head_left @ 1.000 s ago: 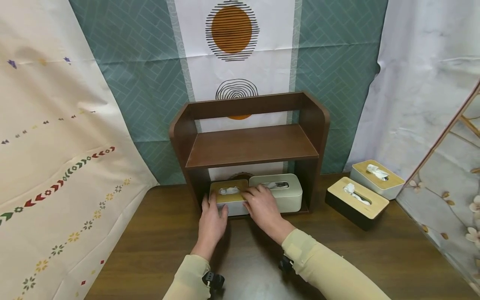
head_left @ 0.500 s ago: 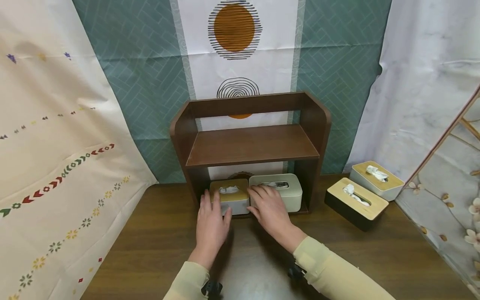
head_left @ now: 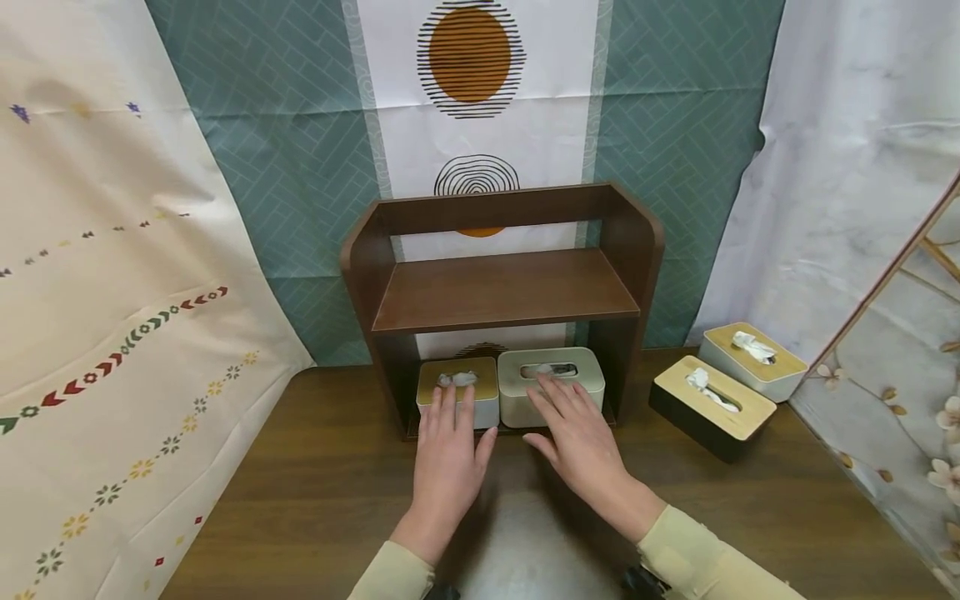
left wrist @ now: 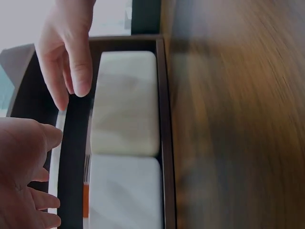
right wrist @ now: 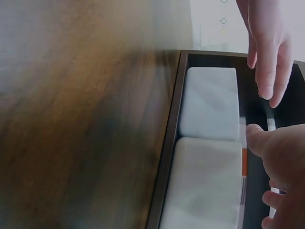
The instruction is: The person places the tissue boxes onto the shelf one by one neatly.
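Observation:
Two tissue boxes sit side by side on the lower level of a brown shelf (head_left: 506, 287). The left one, a tissue box with a wooden lid (head_left: 486, 410), has a white body and a tuft of tissue on top. Beside it stands a cream tissue box (head_left: 517, 404) with an oval slot. My left hand (head_left: 447, 467) is in front of the wooden-lidded box, fingers extended and spread. In front of the cream box is my right hand (head_left: 581, 446), its fingers likewise extended. Both wrist views show gaps between the hands and the box fronts (left wrist: 125, 102); neither hand holds anything.
On the table's right stand a black tissue box with a pale wooden lid (head_left: 712, 400) and, behind it, a white tissue box with a wooden lid (head_left: 756, 358). Fabric hangings (head_left: 300, 158) enclose the wooden table (head_left: 300, 492). The shelf's upper board (head_left: 506, 287) overhangs the lower boxes.
Both hands have come away from the tissue boxes and drawn back toward me, shifting right, with their fingers straightening. The boxes on the shelf look unmoved.

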A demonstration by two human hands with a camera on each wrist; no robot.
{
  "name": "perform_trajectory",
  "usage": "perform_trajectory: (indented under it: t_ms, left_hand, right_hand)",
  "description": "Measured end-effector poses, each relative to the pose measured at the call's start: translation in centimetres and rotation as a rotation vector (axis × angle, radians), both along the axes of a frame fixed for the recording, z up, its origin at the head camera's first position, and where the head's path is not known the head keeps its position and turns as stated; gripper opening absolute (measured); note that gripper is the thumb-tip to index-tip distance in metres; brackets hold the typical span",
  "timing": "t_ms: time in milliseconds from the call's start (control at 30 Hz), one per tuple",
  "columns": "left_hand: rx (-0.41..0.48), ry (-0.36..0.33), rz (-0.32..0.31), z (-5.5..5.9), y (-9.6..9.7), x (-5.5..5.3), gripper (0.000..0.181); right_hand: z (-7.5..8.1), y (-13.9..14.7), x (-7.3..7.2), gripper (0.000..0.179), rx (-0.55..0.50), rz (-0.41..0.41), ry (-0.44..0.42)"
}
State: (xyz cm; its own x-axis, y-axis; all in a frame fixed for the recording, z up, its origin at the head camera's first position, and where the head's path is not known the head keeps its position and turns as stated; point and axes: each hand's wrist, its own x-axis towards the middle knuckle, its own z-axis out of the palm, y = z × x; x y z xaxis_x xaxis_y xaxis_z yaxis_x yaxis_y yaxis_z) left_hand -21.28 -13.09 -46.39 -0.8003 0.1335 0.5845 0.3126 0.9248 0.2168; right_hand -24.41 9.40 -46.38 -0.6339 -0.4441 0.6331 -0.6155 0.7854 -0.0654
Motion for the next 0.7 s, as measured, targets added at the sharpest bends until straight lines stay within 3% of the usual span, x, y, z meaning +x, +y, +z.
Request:
perform_trajectory:
  t_ms: [300, 700]
  left_hand:
    - [-0.024, 0.002, -0.096, 0.6, 3.6, 0.4, 0.069]
    - [-0.069, -0.037, -0.178, 1.9, 8.1, 0.8, 0.073]
  right_hand:
    - [0.0, 3.5, 2.2, 0.073, -0.015, -0.037, -0.02]
    - [0.3, 9.3, 4.6, 0.082, -0.018, -0.155, -0.05]
